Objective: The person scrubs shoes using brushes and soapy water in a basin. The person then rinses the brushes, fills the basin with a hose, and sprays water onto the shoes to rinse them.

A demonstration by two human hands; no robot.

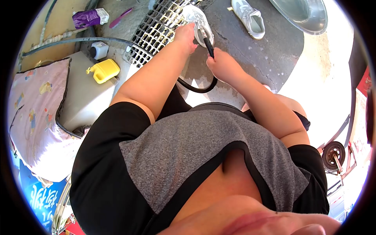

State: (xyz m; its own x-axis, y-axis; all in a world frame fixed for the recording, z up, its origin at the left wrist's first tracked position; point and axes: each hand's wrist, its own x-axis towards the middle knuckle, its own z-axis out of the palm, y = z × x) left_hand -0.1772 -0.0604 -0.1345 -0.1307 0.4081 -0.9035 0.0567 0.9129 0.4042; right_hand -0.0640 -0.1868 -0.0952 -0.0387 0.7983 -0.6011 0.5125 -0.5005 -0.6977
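Near the top middle, a white shoe (pixel 199 24) rests at the edge of a white plastic grate. My left hand (pixel 185 37) grips the side of this shoe; some of its fingers are hidden. My right hand (pixel 224 65) is closed around a black hose (pixel 208 47), and the hose end points into the shoe opening. From my right hand the hose loops down and back to the left in front of my body. A second white shoe (pixel 250 21) stands apart on the wet grey floor, to the right.
The grate (pixel 150 41) has pale residue on it. A metal basin (pixel 309 15) is at top right. On the left are a yellow jug (pixel 105 71), a white bottle (pixel 100 50), a purple bag (pixel 87 18), a purple brush (pixel 121 18), a grey pipe (pixel 94 39) and a patterned cloth (pixel 39 98).
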